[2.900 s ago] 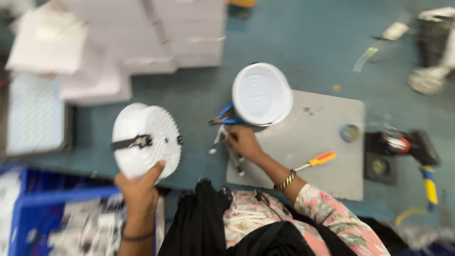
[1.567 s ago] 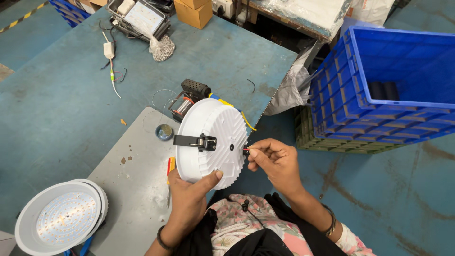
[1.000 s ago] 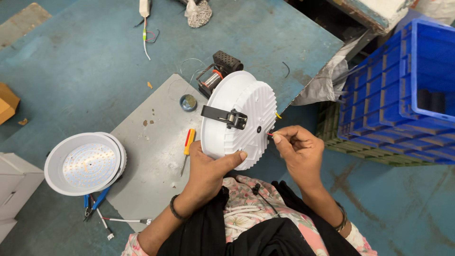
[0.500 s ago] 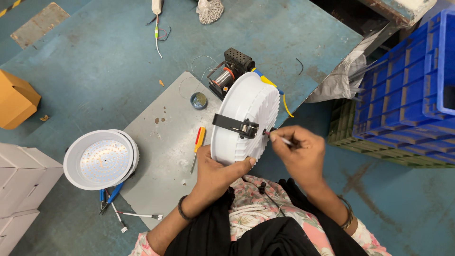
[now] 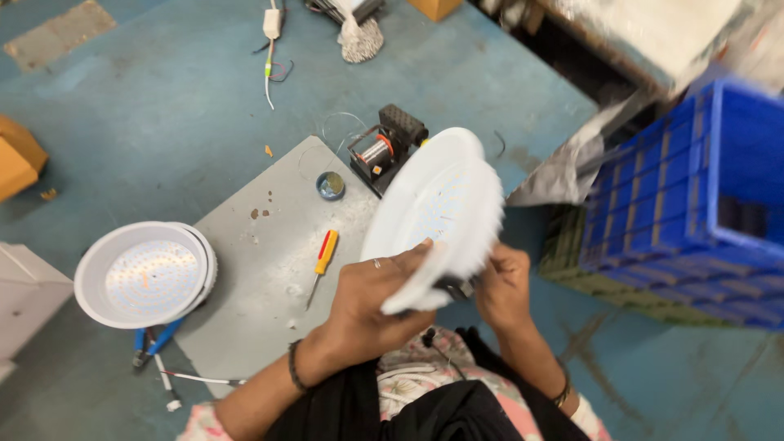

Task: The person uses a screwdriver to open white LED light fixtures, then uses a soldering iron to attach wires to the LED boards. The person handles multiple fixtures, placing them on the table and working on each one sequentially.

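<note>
Tilted since half a second ago, the round white finned plastic lamp housing [image 5: 437, 214] now shows its LED face, held up over the person's lap. Left hand [image 5: 377, 304] has fingers clamped on its lower rim; right hand [image 5: 504, 287] sits behind the fins, its fingers hidden, grip impossible to tell. A one-sided hold could let it slip onto the grey metal plate [image 5: 278, 261] or orange-handled screwdriver [image 5: 324, 253]. Motion blur smears the blue plastic crate [image 5: 694, 196].
</note>
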Motion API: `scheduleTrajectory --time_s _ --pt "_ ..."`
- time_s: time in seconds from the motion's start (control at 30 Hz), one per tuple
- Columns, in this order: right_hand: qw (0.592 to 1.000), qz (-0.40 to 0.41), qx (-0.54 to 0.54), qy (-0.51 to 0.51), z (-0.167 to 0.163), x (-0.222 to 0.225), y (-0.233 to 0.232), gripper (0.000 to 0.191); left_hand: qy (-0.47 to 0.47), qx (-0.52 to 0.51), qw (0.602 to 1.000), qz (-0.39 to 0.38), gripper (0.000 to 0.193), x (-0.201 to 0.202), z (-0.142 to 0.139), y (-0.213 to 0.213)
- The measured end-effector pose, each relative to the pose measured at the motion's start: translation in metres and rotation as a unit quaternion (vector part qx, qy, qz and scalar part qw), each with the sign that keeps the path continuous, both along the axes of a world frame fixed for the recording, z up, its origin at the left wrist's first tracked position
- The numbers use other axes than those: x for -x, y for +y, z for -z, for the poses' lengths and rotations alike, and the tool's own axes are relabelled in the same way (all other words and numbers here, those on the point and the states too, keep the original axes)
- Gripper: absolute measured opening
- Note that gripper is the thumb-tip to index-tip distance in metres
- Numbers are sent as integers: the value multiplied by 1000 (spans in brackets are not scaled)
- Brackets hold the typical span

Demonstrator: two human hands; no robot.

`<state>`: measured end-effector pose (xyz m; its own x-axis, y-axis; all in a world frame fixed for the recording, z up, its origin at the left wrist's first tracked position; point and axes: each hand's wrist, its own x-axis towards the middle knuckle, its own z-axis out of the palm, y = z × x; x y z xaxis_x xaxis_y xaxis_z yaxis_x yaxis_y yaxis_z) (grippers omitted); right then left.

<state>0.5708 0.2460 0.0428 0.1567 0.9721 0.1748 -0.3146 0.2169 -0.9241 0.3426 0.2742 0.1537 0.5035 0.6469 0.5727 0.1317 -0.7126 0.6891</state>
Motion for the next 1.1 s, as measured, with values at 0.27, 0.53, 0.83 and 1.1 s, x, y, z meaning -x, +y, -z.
scheduleTrajectory --time_s 0.27,0.53,0.83,1.1 --pt "930 -136 68 333 48 -20 17 32 191 -285 939 -12 26 12 -38 -22" --pt "904 -197 110 364 54 8 39 47 243 -271 930 -52 28 28 -35 -27" --pt "884 -255 170 353 58 46 59 64 274 -242 926 -97 35 50 -16 -29" --pt "900 -328 172 230 75 94 37 63 289 -160 937 -118 37 79 18 -45"
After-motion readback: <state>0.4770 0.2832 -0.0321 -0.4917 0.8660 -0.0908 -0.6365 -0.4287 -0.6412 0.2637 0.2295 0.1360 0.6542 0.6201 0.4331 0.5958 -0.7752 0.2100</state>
